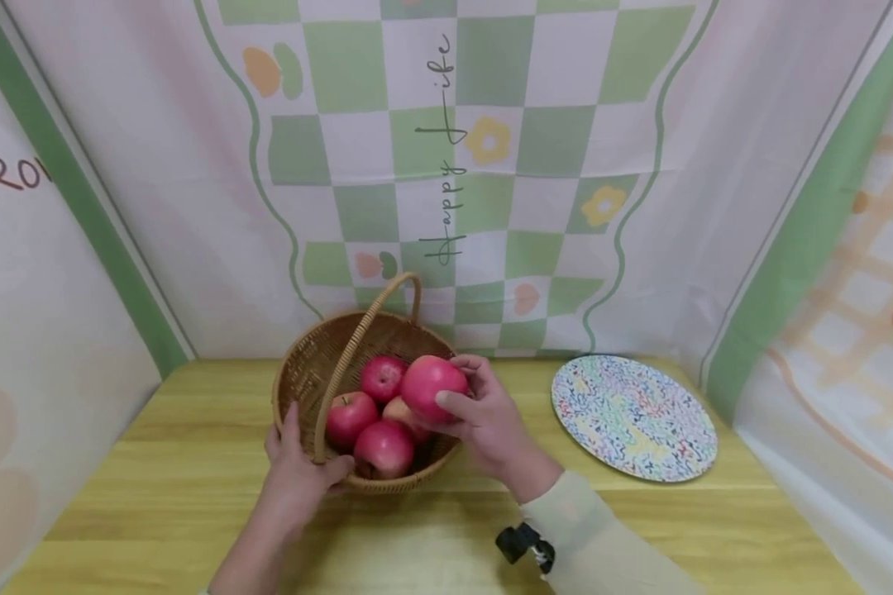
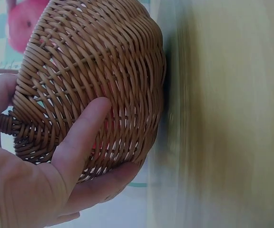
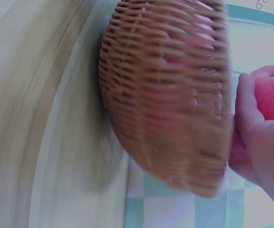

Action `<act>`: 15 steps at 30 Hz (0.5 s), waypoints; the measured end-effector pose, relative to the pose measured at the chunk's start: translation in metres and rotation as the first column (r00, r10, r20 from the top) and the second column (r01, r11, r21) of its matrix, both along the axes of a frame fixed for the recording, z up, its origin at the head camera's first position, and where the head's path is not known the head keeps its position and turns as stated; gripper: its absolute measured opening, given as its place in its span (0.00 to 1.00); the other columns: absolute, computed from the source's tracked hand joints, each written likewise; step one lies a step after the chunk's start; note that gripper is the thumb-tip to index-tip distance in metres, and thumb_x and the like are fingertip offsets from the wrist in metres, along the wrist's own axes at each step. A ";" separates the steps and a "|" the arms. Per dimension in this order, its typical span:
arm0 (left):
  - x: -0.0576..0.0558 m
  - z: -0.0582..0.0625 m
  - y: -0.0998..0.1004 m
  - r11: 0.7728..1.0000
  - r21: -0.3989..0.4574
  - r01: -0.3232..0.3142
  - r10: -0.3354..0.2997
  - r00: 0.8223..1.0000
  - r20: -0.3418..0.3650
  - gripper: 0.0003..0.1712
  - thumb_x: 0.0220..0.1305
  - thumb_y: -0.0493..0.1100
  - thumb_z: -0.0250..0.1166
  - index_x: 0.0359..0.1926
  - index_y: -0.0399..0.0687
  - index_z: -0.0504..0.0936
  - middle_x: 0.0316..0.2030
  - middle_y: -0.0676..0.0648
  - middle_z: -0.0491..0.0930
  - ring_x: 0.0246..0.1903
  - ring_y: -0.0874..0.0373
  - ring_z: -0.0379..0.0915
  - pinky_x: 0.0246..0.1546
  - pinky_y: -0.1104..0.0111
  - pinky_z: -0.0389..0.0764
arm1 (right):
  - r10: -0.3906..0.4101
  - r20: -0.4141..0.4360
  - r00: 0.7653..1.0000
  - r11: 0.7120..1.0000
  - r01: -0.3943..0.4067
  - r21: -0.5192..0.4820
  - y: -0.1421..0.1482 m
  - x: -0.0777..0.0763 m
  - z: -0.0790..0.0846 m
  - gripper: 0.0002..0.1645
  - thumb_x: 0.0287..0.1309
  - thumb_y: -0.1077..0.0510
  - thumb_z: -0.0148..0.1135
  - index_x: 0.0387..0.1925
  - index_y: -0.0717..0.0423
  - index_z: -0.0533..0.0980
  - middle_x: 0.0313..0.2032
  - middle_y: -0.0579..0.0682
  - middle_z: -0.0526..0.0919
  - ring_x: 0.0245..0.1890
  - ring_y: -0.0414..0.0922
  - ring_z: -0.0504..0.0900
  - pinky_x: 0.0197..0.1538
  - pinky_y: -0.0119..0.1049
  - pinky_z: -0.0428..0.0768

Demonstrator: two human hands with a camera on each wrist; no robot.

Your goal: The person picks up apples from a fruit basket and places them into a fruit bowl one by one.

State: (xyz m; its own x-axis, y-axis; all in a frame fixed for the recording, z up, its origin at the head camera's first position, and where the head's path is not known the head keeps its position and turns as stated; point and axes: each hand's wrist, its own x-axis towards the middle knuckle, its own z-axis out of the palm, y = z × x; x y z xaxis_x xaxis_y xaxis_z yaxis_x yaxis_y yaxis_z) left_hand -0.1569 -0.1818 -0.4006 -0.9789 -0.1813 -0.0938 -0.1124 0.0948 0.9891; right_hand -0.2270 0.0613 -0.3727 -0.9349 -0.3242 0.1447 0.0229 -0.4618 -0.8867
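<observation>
The right hand [image 1: 494, 421] grips one red apple [image 1: 433, 387], with the thumb curled on its near side and the fingers round the far side, so the hand is closed only as much as the fruit allows. This apple is over the right part of the basket mouth, to the right of the left hand [image 1: 298, 475]. The left hand holds the wicker basket [image 1: 305, 380] at its rim, beside the foot of the handle [image 1: 363, 326], with some fingers spread along the outer weave. Between the two hands, inside the basket, lie four other apples [image 1: 384, 450]. To the right of the right hand, well apart from it, a speckled plate [image 1: 636, 417] lies on the wooden table [image 1: 446, 545].

In my judgement, the step in hand is the moving of a single apple at the basket mouth while the other hand steadies the basket. The right wrist view is blurred at the basket, so I cannot tell if this apple touches those below. The next move probably calls for a secure but gentle grip, enough height above the rim, and a steady left hand.
</observation>
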 end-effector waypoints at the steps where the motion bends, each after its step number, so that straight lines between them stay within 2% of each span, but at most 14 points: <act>1: 0.000 -0.001 0.000 1.000 -0.002 0.001 -0.001 1.000 0.000 0.70 0.55 0.27 0.69 0.79 0.58 0.26 0.72 0.32 0.18 0.57 0.23 0.62 0.35 0.56 0.86 | 0.019 0.002 1.000 1.000 -0.019 -0.007 0.006 0.002 0.001 0.26 0.60 0.73 0.58 0.56 0.54 0.63 0.65 0.59 0.61 0.60 0.61 0.69 0.48 0.59 0.80; 4: -0.001 -0.001 -0.001 1.000 0.002 0.002 -0.002 1.000 0.004 0.70 0.56 0.27 0.69 0.79 0.59 0.26 0.72 0.33 0.18 0.58 0.23 0.62 0.35 0.56 0.86 | 0.057 0.006 0.998 0.998 -0.057 -0.005 0.026 0.008 0.001 0.25 0.61 0.72 0.57 0.56 0.54 0.62 0.65 0.59 0.59 0.61 0.62 0.68 0.50 0.62 0.78; 7: -0.002 -0.002 -0.002 1.000 0.008 0.005 -0.005 1.000 -0.002 0.70 0.55 0.26 0.69 0.79 0.60 0.26 0.72 0.32 0.18 0.58 0.22 0.61 0.35 0.56 0.86 | 0.056 0.014 0.998 0.998 -0.056 0.023 0.048 0.013 -0.003 0.25 0.61 0.73 0.56 0.56 0.54 0.63 0.65 0.61 0.58 0.59 0.63 0.70 0.51 0.65 0.77; 12: -0.002 -0.002 -0.003 1.000 0.011 0.009 -0.009 1.000 -0.004 0.70 0.55 0.27 0.69 0.79 0.60 0.26 0.72 0.33 0.19 0.57 0.24 0.63 0.36 0.55 0.85 | 0.036 -0.007 0.999 0.995 -0.036 0.089 0.091 0.017 -0.008 0.25 0.62 0.74 0.54 0.56 0.52 0.64 0.65 0.62 0.59 0.58 0.62 0.73 0.52 0.66 0.75; 15: -0.002 -0.001 -0.003 1.000 0.009 0.012 -0.012 1.000 -0.004 0.69 0.56 0.27 0.69 0.79 0.59 0.26 0.72 0.33 0.19 0.57 0.25 0.63 0.36 0.54 0.85 | -0.006 -0.019 1.000 0.992 0.008 0.125 0.119 0.015 -0.010 0.24 0.64 0.73 0.53 0.55 0.49 0.64 0.64 0.60 0.59 0.56 0.59 0.75 0.51 0.63 0.76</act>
State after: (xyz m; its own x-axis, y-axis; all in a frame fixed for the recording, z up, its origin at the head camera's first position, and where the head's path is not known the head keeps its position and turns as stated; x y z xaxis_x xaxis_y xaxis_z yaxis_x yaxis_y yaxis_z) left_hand -0.1587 -0.1846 -0.4014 -0.9814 -0.1688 -0.0919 -0.1078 0.0876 0.9903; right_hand -0.2116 0.1807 -0.3826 -0.9348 -0.3342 0.1205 0.0033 -0.3474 -0.9377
